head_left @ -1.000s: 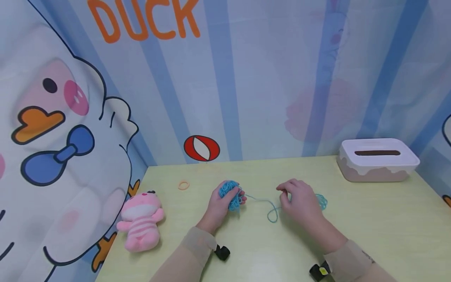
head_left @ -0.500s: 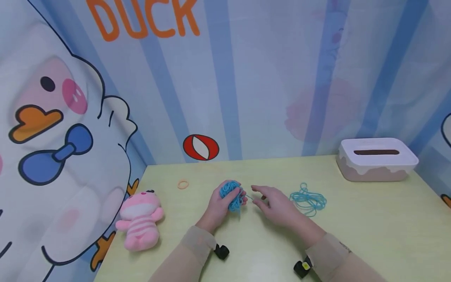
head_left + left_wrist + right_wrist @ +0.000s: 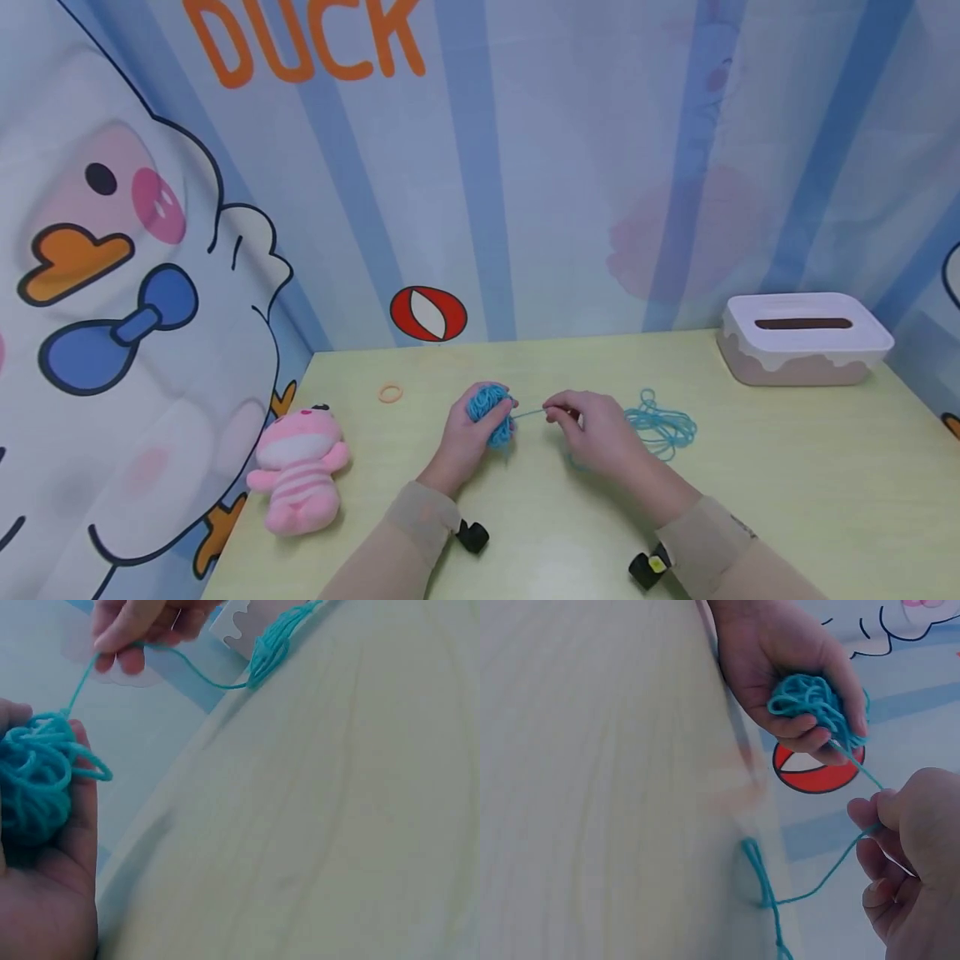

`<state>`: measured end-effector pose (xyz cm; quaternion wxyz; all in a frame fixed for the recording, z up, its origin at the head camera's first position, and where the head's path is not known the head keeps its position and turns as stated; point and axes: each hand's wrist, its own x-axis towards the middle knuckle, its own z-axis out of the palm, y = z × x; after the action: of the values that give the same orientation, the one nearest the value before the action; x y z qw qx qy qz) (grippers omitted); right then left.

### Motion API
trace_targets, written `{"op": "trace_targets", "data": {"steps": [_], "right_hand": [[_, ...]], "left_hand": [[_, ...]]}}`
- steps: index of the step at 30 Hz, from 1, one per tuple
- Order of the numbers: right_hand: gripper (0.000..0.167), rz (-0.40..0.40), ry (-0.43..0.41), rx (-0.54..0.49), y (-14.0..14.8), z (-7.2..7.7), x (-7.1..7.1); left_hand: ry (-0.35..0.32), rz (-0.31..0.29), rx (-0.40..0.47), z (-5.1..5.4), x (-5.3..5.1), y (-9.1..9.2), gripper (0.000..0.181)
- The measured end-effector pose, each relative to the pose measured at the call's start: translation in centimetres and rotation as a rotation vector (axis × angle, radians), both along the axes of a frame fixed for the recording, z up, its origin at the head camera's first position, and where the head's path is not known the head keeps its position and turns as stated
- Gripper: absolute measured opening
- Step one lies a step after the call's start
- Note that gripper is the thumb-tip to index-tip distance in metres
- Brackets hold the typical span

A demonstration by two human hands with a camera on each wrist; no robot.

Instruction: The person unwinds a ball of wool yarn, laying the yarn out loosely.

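A loose ball of blue yarn (image 3: 489,413) sits in my left hand (image 3: 462,442), whose fingers and thumb curl round it; the left wrist view shows its tangled loops (image 3: 37,776) close up. From the ball a strand (image 3: 529,413) runs taut to my right hand (image 3: 600,429). Thumb and forefinger of that hand pinch the strand, as the right wrist view shows at the fingertips (image 3: 886,802). Past the pinch the yarn sags to a looped pile of yarn (image 3: 662,427) on the table, partly behind the right hand in the head view.
A pink striped plush toy (image 3: 302,471) lies at the table's left. Behind it is an orange ring (image 3: 390,392). A tissue box (image 3: 806,342) stands at the back right of the pale table (image 3: 810,467). A printed cloth (image 3: 555,167) hangs behind.
My right hand has moved left towards the ball, then slightly back right, and now pinches the strand, which has gone from slack to taut. My left hand stays nearly in place with the ball.
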<state>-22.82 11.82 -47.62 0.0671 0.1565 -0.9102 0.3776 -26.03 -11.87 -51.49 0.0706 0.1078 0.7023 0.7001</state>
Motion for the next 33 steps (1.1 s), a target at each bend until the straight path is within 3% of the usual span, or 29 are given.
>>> {"op": "trace_targets", "data": {"steps": [6,16,21,29,33], "right_hand": [[0.016,-0.048,0.056,-0.010,3.4,1.4,0.6],[0.015,-0.155,0.162,0.027,9.3,1.5,1.0],[0.016,-0.216,0.124,0.063,11.7,1.2,1.2],[0.021,-0.299,0.050,0.145,14.8,0.1,1.2],[0.022,-0.314,-0.024,0.165,15.6,-0.3,1.2]], "left_hand": [[-0.019,0.019,-0.013,-0.3,-0.2,0.0,0.054],[0.011,0.095,-0.125,-0.4,-0.2,-0.1,0.049],[0.000,0.113,-0.144,-0.5,-0.3,-0.1,0.049],[0.021,0.140,-0.103,-0.3,-0.4,0.0,0.044],[0.016,0.167,-0.092,-0.3,-0.4,0.0,0.041]]}}
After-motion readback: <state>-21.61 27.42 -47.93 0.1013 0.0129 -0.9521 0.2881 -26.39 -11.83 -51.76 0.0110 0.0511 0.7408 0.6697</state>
